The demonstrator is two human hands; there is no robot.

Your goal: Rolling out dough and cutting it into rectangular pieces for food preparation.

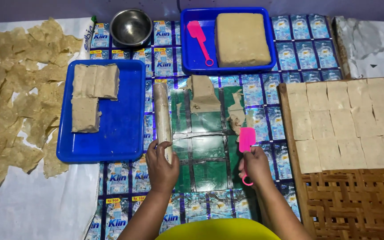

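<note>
My left hand (161, 162) grips the near end of a dough-coated rolling pin (162, 110) that lies lengthwise on the green work mat (207, 146). My right hand (255, 164) holds a pink scraper (246, 141) upright, its blade at the mat's right edge beside a ragged strip of beige dough (238, 116). A larger scrap of dough (203, 94) lies at the mat's far end.
A blue tray (130, 129) at left holds three dough slabs. A far blue tray (192, 58) holds a big dough block (242, 39) and a second pink scraper (199, 39). Steel bowl (131, 27) at back, dried pieces (18, 93) at left, woven rack (352, 200) with dough squares at right.
</note>
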